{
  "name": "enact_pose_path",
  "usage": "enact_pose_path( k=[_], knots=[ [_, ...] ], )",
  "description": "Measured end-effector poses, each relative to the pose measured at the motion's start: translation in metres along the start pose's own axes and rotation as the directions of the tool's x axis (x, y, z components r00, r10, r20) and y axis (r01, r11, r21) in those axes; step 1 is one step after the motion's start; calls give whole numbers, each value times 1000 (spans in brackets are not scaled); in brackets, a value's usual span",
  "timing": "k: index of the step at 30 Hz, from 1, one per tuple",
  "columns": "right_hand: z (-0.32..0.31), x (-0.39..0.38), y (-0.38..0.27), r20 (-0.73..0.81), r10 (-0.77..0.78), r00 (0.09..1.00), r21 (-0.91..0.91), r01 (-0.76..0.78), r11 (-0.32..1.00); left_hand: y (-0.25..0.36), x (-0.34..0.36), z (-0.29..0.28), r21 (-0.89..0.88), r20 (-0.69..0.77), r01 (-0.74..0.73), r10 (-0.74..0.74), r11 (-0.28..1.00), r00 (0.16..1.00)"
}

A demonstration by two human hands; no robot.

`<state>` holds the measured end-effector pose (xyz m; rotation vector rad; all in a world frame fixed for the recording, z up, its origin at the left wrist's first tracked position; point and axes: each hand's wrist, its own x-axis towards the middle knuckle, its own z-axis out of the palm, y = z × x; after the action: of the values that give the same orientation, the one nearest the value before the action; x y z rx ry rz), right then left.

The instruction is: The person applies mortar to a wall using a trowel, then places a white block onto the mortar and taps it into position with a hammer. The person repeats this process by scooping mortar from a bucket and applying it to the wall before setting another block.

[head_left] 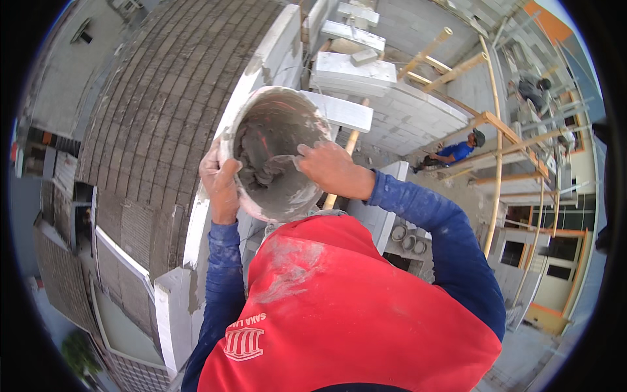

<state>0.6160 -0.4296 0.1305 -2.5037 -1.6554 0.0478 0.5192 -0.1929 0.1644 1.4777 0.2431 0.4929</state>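
Head: bucket (297,117) between left grip (221,183) and right grip (333,170).

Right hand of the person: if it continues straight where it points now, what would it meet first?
Probably the grey mix inside the bucket, ahead of the right hand; depth is unclear.

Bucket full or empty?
Neither, partly filled: grey mortar-like mix lies inside the bucket, with smeared inner wall showing above. Exact depth: can't tell.

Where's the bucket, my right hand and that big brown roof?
Bucket (299,117): head view, on its inside wall.
Right hand (332,170): head view, on the back of the hand.
Brown roof (147,124): head view, on its tiled slope.
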Motion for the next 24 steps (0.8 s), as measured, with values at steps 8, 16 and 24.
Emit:
enact_pose_path(
  k=[8, 16, 24],
  knots=[
    [-2, 26, -29, 65, 193, 979, -223, -175, 959, 5, 2, 22, 51, 34, -124, 122, 991, 992],
    [-11, -39, -12, 228, -121, 966, 430, 11, 903, -52, -9, 7, -33, -75, 29, -31, 999, 997],
    [-1, -54, 43, 478, -195, 857, 778, -309, 547, -110, -53, -18, -223, -413, 177, -257, 959, 874]
  ],
)
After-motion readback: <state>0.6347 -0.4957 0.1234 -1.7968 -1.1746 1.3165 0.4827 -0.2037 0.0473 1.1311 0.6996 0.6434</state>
